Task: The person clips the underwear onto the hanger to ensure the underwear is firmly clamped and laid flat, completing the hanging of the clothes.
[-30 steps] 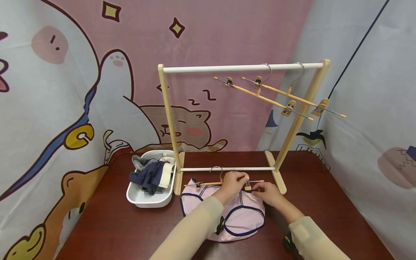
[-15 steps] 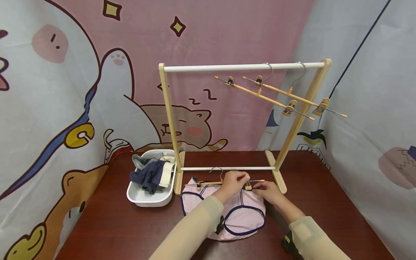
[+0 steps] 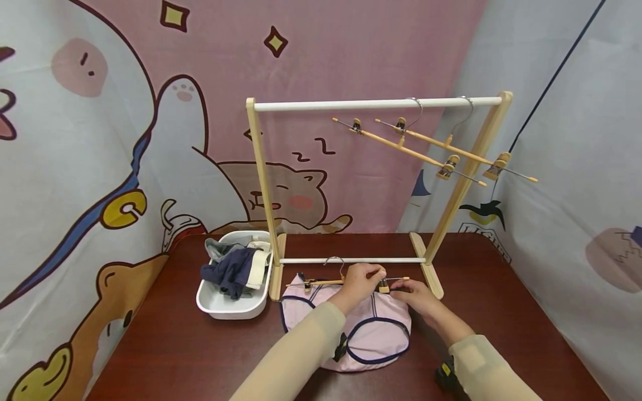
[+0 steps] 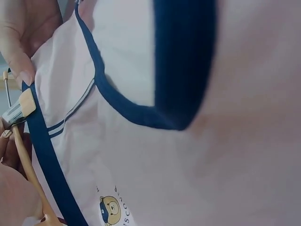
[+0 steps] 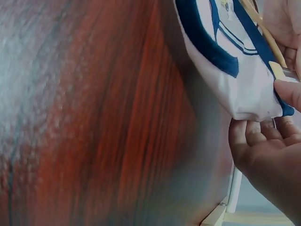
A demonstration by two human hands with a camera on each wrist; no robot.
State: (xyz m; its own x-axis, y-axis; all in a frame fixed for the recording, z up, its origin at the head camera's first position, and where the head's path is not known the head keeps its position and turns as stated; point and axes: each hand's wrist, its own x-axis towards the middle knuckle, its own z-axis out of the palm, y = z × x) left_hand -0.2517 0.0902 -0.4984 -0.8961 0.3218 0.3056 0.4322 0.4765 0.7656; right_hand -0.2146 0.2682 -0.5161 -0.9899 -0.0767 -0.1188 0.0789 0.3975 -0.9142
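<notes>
Pink underpants (image 3: 378, 340) with navy trim lie on the table, a small bear print (image 4: 110, 210) showing in the left wrist view. Along their waistband lies a wooden clip hanger (image 3: 326, 282). My left hand (image 3: 357, 284) pinches the hanger's right clip (image 3: 384, 288), whose wooden jaw sits over the navy waistband in the left wrist view. Just right of that clip, my right hand (image 3: 418, 298) holds the waistband corner, thumb on top and fingers beneath. A second clip (image 3: 307, 286) sits at the waistband's left side.
A wooden rack (image 3: 264, 184) with a white top rail stands behind the hands. Two clip hangers (image 3: 421, 154) hang at its right end. Left of it, a white basin (image 3: 233, 312) holds navy, grey and cream clothes (image 3: 236, 270). Brown table (image 3: 165, 356) surrounds everything.
Both hands keep nearly the same places at the right clip and waistband. The whole view has shifted very slightly; nothing has been let go.
</notes>
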